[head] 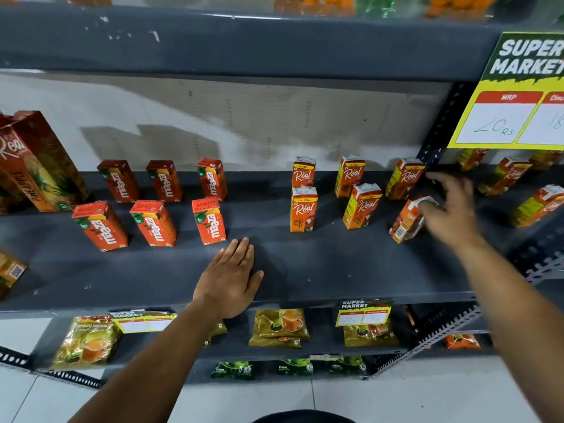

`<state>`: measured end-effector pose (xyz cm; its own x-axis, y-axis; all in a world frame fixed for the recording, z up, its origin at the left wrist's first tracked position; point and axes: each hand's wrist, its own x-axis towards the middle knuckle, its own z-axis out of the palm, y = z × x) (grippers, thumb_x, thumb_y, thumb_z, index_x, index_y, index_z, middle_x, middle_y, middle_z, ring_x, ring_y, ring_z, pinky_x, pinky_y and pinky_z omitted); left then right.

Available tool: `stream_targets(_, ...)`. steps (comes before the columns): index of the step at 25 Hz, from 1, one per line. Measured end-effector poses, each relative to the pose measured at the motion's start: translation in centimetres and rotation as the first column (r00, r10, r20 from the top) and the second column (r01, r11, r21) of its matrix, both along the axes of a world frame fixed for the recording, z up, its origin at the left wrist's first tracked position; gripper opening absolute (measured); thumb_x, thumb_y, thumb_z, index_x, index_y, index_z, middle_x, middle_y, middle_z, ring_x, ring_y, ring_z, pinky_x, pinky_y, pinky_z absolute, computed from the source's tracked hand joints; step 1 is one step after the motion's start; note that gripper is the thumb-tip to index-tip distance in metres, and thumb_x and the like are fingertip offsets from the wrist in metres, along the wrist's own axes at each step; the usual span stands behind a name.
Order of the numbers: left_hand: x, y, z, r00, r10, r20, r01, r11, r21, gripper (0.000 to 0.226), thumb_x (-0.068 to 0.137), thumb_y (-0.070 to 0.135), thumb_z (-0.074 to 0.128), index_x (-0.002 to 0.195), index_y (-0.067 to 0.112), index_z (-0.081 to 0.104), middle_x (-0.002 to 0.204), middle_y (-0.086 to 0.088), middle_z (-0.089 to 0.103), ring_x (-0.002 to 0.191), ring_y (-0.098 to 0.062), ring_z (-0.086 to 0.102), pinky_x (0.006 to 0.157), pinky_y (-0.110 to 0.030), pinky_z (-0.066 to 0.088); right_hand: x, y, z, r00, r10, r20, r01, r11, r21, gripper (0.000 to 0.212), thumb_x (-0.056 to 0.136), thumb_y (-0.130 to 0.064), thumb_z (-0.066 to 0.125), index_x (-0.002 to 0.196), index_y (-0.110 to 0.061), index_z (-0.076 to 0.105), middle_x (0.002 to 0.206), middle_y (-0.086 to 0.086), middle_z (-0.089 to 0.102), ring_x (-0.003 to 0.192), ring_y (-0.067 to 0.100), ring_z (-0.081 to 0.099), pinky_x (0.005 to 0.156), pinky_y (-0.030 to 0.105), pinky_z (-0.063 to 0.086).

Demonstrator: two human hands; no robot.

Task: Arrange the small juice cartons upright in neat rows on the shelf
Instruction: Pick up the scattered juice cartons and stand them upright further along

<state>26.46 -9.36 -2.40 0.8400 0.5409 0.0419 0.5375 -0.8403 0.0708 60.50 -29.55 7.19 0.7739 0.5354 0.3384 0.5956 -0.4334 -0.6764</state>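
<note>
On the grey shelf point(305, 264) stand several small red Maaza cartons point(210, 221) upright in two rows at the left. Several orange Real cartons point(303, 210) stand upright in two rows at the right. One more Real carton point(404, 222) at the front right leans tilted, and the fingertips of my right hand point(451, 209) touch its top. My right hand is blurred. My left hand point(230, 279) lies flat, palm down, on the shelf in front of the Maaza cartons and holds nothing.
A large pineapple Real carton point(39, 166) stands at the far left. A yellow price sign point(515, 93) hangs at the upper right beside a perforated upright post point(439, 129). More cartons point(534, 209) sit on the neighbouring shelf. Tea packets point(279, 326) lie on the shelf below.
</note>
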Motion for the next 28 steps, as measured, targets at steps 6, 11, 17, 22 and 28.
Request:
stream_targets(6, -0.6, 0.5, -0.2, 1.0, 0.013, -0.005, -0.013, 1.0, 0.011, 0.08, 0.087, 0.056, 0.0, 0.148, 0.008, 0.018, 0.159, -0.01, 0.013, 0.145, -0.024, 0.008, 0.116, -0.039, 0.008, 2.0, 0.6, 5.5, 0.692, 0.707, 0.146, -0.232, 0.41, -0.882, 0.067, 0.076, 0.003, 0.063, 0.134, -0.028, 0.052, 0.156, -0.001, 0.031, 0.142, 0.026, 0.03, 0.114, 0.036, 0.029)
stream_targets(11, -0.1, 0.2, -0.3, 1.0, 0.003, -0.003, -0.003, 1.0, 0.001, 0.08, 0.087, 0.056, 0.001, 0.147, 0.007, 0.019, 0.159, -0.01, 0.013, 0.145, -0.024, 0.008, 0.116, -0.039, 0.008, 2.4, 1.1, 6.6, 0.675, 0.733, 0.084, -0.153, 0.25, -0.956, 0.066, 0.08, 0.011, 0.052, 0.134, -0.027, 0.051, 0.158, 0.002, 0.027, 0.142, 0.025, 0.031, 0.11, 0.031, 0.033)
stream_targets(17, 0.5, 0.2, -0.2, 1.0, -0.001, -0.003, 0.001, 1.0, 0.013, 0.08, 0.086, 0.055, -0.002, 0.148, 0.008, 0.016, 0.159, -0.01, 0.012, 0.146, -0.024, 0.007, 0.116, -0.038, 0.007, 3.8, 1.5, 6.4, 0.733, 0.67, 0.112, -0.148, 0.318, -0.936, 0.056, 0.081, -0.001, 0.066, 0.133, -0.019, 0.054, 0.142, 0.009, 0.048, 0.128, 0.026, 0.047, 0.105, 0.03, 0.036)
stream_targets(22, 0.0, 0.1, -0.2, 1.0, 0.0, -0.013, 0.0, 1.0, 0.019, 0.081, 0.085, 0.055, -0.002, 0.148, 0.007, 0.016, 0.159, -0.011, 0.012, 0.145, -0.025, 0.007, 0.117, -0.039, 0.008, 4.6, 1.7, 6.2, 0.926, 0.374, 0.053, -0.142, 0.475, -0.868, 0.042, 0.079, -0.032, 0.076, 0.112, -0.01, 0.063, 0.107, 0.011, 0.066, 0.089, 0.022, 0.058, 0.075, 0.031, 0.044)
stream_targets(28, -0.3, 0.3, -0.3, 0.999, 0.009, -0.035, -0.008, 1.0, 0.015, 0.08, 0.086, 0.055, -0.002, 0.148, 0.007, 0.016, 0.159, -0.01, 0.011, 0.146, -0.024, 0.007, 0.117, -0.039, 0.007, 2.3, 1.9, 3.8, 0.973, 0.125, 0.192, 0.067, 0.646, -0.76, 0.065, 0.08, -0.07, 0.054, 0.113, -0.014, 0.061, 0.12, 0.017, 0.064, 0.109, 0.038, 0.058, 0.08, 0.036, 0.046)
